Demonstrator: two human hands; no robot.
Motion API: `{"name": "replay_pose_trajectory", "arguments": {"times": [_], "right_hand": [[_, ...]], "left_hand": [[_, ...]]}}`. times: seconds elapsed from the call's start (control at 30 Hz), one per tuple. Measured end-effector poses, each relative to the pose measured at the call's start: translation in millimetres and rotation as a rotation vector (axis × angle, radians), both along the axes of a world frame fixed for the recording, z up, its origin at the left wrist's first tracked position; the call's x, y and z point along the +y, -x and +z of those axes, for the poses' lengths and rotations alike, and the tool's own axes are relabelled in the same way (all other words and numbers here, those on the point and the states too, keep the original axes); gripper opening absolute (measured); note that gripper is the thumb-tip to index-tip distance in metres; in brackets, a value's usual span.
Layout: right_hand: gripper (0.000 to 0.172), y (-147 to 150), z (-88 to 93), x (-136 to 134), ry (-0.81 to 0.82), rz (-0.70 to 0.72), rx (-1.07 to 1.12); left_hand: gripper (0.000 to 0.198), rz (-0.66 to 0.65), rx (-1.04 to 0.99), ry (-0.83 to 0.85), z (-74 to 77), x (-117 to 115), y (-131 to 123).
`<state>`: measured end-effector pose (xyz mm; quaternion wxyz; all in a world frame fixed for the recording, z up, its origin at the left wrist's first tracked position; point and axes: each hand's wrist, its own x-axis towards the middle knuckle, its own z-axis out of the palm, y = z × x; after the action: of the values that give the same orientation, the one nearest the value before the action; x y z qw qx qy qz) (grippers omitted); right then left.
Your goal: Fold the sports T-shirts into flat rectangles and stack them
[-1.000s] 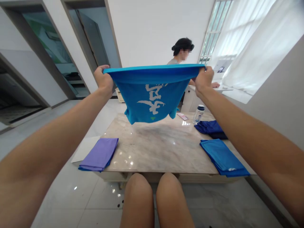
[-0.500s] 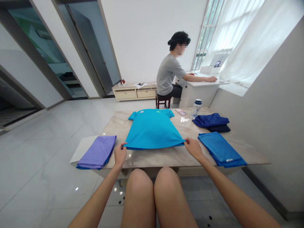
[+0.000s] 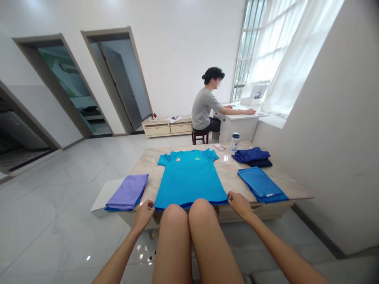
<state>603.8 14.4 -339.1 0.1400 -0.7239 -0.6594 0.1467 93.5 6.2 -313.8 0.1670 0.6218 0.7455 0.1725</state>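
Observation:
A bright blue T-shirt lies spread flat on the marble-topped table, its collar and short sleeves at the far side and its hem along the near edge. Two small emblems show on its chest. My left hand pinches the left corner of the hem. At the right corner, my right hand has its fingers closed on the hem too. Part of the hem is hidden behind my knees.
Folded purple cloth lies at the table's left end. Folded blue cloth, a dark blue bundle, a bottle and a pink phone are on the right. Beyond, a person sits at a white desk.
Both hands have drawn the hem toward me, down to the table's near edge. The raised shirt now lies flat, with its chest emblems in plainer sight. The head view has tilted up.

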Motion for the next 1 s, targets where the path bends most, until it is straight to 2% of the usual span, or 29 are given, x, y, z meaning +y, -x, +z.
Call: {"name": "replay_pose_trajectory", "arguments": {"times": [0.07, 0.13, 0.23, 0.3, 0.37, 0.47, 0.63, 0.73, 0.83, 1.0], "right_hand": [[0.028, 3, -4.5, -13, 0.065, 0.02, -0.024], [0.032, 1, -4.6, -15, 0.101, 0.041, -0.017], [0.038, -1, 1.9, 3, 0.06, 0.07, -0.006], [0.041, 5, 6.7, 22, -0.002, 0.102, -0.018], [0.045, 17, 7.8, 42, -0.067, 0.147, -0.035], [0.052, 42, -2.9, 71, -0.108, 0.222, -0.061], [0.056, 66, -47.9, 107, -0.191, 0.282, -0.111], [0.059, 65, -74.1, 116, -0.226, 0.24, -0.121], [0.062, 60, -86.0, 123, -0.245, 0.217, -0.16], [0.064, 59, -83.5, 138, -0.232, 0.229, -0.227]], "left_hand": [[0.018, -0.14, 0.043, 0.072, 8.3, -8, 0], [0.019, -0.241, 0.062, 0.111, 17.4, -6, -1], [0.027, -0.29, 0.09, 0.084, 26.8, 14, -6], [0.036, -0.326, 0.101, 0.062, 26.1, 32, -12], [0.043, -0.356, 0.113, 0.039, 17.7, 48, -18], [0.051, -0.389, 0.172, 0.015, -7.7, 68, -28], [0.056, -0.399, 0.289, -0.055, -59.1, 91, -41], [0.059, -0.363, 0.318, -0.128, -80.2, 98, -48], [0.063, -0.321, 0.34, -0.179, -88.6, 104, -52], [0.064, -0.334, 0.374, -0.145, -82.9, 119, -56]]}}
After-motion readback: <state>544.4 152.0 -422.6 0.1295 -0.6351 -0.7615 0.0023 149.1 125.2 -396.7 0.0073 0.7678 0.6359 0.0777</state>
